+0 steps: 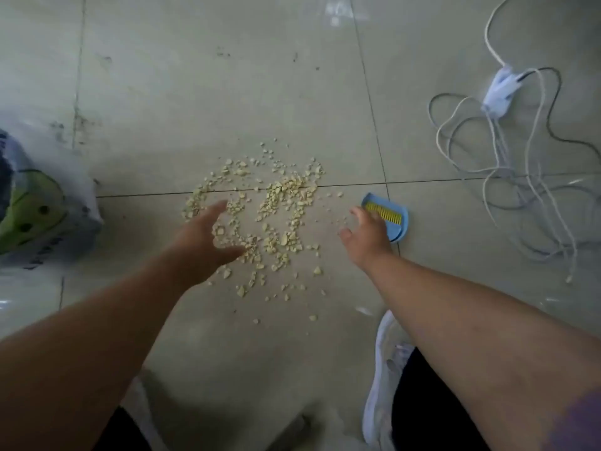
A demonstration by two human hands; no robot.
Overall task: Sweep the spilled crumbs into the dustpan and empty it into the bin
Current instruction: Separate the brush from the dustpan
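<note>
Left hand point(201, 242) hovers over the pale crumbs point(273, 219) mid-floor, fingers spread wide, holding nothing. Right hand point(366, 237), fingers loosely open, reaches the blue dustpan point(395, 219) just right of the crumbs.

From my remote seat I counted two bare hands over the tiled floor, the left hand point(203, 237) and the right hand point(366, 234). There was one blue dustpan point(398, 222) holding one yellow brush point(383, 212), one scatter of pale crumbs point(279, 209) too many to number, one bag-lined bin point(35, 209), one white power strip point(499, 92) among several tangled cables point(520, 190), and one white shoe point(380, 385).
</note>
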